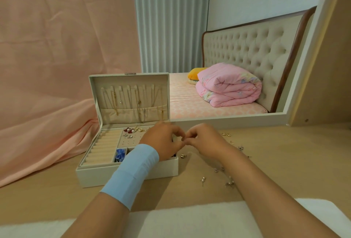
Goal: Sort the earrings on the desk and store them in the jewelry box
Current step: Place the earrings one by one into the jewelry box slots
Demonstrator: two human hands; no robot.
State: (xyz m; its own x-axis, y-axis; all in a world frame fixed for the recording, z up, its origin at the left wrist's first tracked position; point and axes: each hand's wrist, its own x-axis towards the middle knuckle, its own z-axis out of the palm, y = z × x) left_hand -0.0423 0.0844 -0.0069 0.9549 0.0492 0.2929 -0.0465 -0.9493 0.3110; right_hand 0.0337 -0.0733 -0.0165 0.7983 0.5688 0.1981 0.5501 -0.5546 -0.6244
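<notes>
The white jewelry box [129, 173] stood open on the left of the bench [284, 152], its lid [129, 79] upright with thin necklaces [139, 103] hanging inside. Several stud earrings [131, 130] sat in the far rows of the box's perforated panel, beside the ring rolls [102, 148]. A blue ornament [120, 154] lay in a small front compartment. Loose earrings [229, 181] lay scattered on the bench right of the box, with a gold pair [227, 134] farther back. The left hand [163, 139], a light blue wristband [133, 171] on its forearm, and the right hand [203, 139] met fingertip to fingertip above the box's right edge. Each grip was curled with the tips pinched together, but whether an earring sat between them could not be told
</notes>
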